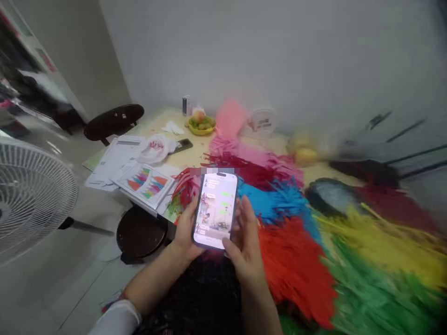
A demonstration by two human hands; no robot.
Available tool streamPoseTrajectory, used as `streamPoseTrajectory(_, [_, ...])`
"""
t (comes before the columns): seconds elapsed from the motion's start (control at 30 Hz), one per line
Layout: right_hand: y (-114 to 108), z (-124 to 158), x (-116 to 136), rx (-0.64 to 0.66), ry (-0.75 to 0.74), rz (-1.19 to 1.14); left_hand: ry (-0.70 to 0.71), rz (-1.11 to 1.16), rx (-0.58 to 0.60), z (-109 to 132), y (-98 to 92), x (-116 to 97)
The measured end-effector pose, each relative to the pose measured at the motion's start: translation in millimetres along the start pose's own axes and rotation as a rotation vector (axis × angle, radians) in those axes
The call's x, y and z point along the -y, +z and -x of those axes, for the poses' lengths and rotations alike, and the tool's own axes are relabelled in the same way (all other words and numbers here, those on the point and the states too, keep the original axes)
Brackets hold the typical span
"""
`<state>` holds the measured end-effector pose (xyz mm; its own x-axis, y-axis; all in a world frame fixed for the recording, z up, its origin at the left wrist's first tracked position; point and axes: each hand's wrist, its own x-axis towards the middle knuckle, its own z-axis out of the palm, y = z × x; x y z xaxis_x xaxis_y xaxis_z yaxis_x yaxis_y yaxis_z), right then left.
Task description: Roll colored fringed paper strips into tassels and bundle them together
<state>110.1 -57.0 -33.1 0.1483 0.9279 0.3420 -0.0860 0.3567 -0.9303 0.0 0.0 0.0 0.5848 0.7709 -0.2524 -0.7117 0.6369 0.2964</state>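
A smartphone [215, 209] with a lit chat screen is held upright in front of me. My left hand [184, 230] is wrapped round its left edge and back. My right hand [246, 242] cups its right edge, fingers along the side. Behind the phone, piles of thin paper strips cover the table: red [295, 265], blue [279, 200], pink [244, 149], green [377, 293] and yellow [387, 242]. The right half of the view is smeared by motion.
Printed sheets with coloured charts [146, 182] lie at the table's left end, beside a second phone [183, 145] and a yellow fruit bowl [200, 124]. A dark round stool [141, 232] stands under the table edge, another stool [113, 121] behind, and a white fan [33, 195] at far left.
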Motion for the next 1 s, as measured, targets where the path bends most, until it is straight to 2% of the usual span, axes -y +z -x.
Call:
streamPoseTrajectory(0.17, [5.8, -0.8, -5.1, -0.105, 0.107, 0.048, 0.066, -0.019, -0.051, -3.1, -4.2, 5.1])
streamPoseTrajectory(0.43, [21.9, -10.4, -1.7, -0.261, 0.125, 0.132, 0.082, -0.081, 0.008, -2.3, -7.2, 12.6])
streamPoseTrajectory(0.6, [17.0, -8.7, -3.1, -0.222, 0.093, 0.082, 0.080, -0.079, 0.000, -2.7, -7.1, 11.9])
streamPoseTrajectory(0.73, [10.6, -4.6, -2.1, -0.178, 0.097, 0.048, 0.098, 0.000, -0.082, -4.2, -6.3, 10.0])
streamPoseTrajectory(0.87, [8.8, -2.4, -2.9, -0.203, 0.095, 0.038, 0.091, 0.103, -0.176, -4.6, -3.3, 7.8])
streamPoseTrajectory(1.0, [10.0, -1.4, -1.2, -0.232, 0.106, 0.019, 0.055, 0.144, -0.190, -2.5, 1.8, 6.2])
